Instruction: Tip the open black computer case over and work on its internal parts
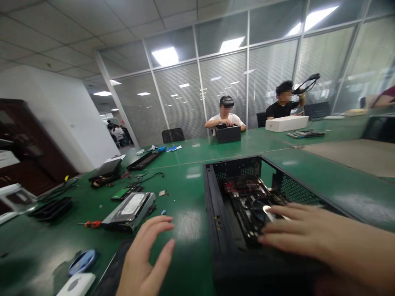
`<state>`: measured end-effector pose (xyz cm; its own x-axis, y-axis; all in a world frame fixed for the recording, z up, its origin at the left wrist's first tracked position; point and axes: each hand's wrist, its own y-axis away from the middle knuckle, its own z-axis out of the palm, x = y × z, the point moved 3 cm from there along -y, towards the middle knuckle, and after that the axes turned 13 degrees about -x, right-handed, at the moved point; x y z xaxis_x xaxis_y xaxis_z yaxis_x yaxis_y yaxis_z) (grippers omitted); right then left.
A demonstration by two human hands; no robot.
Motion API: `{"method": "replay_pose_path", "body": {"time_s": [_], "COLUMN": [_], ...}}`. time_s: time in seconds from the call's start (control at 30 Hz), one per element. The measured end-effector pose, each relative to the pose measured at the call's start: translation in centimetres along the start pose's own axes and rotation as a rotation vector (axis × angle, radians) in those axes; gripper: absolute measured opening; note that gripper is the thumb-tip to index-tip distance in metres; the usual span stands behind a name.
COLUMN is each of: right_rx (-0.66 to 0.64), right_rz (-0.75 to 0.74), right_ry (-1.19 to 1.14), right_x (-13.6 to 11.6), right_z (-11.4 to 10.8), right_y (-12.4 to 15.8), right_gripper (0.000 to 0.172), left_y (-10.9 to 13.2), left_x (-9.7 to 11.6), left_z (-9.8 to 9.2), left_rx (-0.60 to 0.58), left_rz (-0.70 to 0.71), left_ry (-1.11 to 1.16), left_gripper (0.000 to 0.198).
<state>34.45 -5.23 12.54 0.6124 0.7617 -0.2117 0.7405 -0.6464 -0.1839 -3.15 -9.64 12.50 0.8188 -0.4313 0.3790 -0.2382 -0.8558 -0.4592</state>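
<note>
Right hand [296, 230]: reaches over the near right wall of the case [212, 205], fingers stretched forward and close to the fan [257, 209]. The thumb is hidden and the hand blurred; I cannot tell whether the fingertips touch or grip anything.

Left hand [148, 255]: holds nothing; thumb and fingers stand apart, over the table [188, 197] to the left of the case and not touching it.

Case: open at the top, on the table, right of centre. Inside lie the board [242, 185] and the fan.

Left of the case: the drive [132, 207], with the screwdriver [92, 224] beside its near left corner. Nearer, a blue ring [82, 262] lies just behind a white device [77, 284]. Beyond the drive are a green circuit board [121, 193] and loose cables. Across the table, one person works at a dark box [228, 135]; another sits behind a white box [286, 123].

Risks, in my judgement: fingers working blind could bend small parts or pull a lead if they press beside the fan. The forearm could scrape the case edge if it drops. A leftward sweep of the left hand could knock the drive. Loose small parts could be lost in the clutter.
</note>
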Motion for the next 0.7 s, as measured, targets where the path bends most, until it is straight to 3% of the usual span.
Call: {"method": "replay_pose_path", "body": {"time_s": [0.03, 0.07, 0.1, 0.2, 0.3, 0.4, 0.5, 0.63, 0.7], "right_rx": [-0.165, -0.25, -0.238, 0.027, 0.21, 0.297, 0.292, 0.277, 0.225], "right_rz": [-0.086, -0.129, -0.108, 0.142, 0.338, 0.268, 0.078, 0.086, 0.114], "right_ry": [0.026, 0.057, 0.089, 0.226, 0.196, 0.007, -0.164, -0.283, -0.325], "right_x": [0.9, 2.0, 3.3, 6.3, 5.6, 2.5, 0.7, 1.4, 1.8], "right_z": [-0.9, -1.6, -2.2, -1.0, 4.2, 10.2, 14.0, 14.9, 14.6], "right_y": [-3.3, -6.8, -10.3, -19.1, -22.6, -20.9, -16.1, -8.3, -4.7], "right_gripper": [0.074, 0.079, 0.083, 0.071, 0.064, 0.059, 0.054, 0.046, 0.046], "left_y": [0.5, 0.9, 1.2, 2.3, 3.8, 5.3, 6.1, 6.3, 6.5], "left_x": [-2.4, -4.8, -7.0, -12.2, -15.4, -17.0, -17.8, -18.5, -19.2], "left_z": [-0.3, -0.4, -0.3, 0.8, 1.3, 0.5, -0.5, -2.4, -4.1], "left_rx": [0.009, 0.017, 0.028, 0.015, -0.034, -0.042, -0.042, -0.053, -0.058], "left_rz": [-0.117, -0.22, -0.306, -0.436, -0.58, -0.653, -0.727, -0.796, -0.897], "left_ry": [-0.06, -0.11, -0.156, -0.28, -0.344, -0.386, -0.368, -0.396, -0.47], "left_gripper": [0.025, 0.028, 0.031, 0.032, 0.041, 0.046, 0.049, 0.053, 0.056]}}
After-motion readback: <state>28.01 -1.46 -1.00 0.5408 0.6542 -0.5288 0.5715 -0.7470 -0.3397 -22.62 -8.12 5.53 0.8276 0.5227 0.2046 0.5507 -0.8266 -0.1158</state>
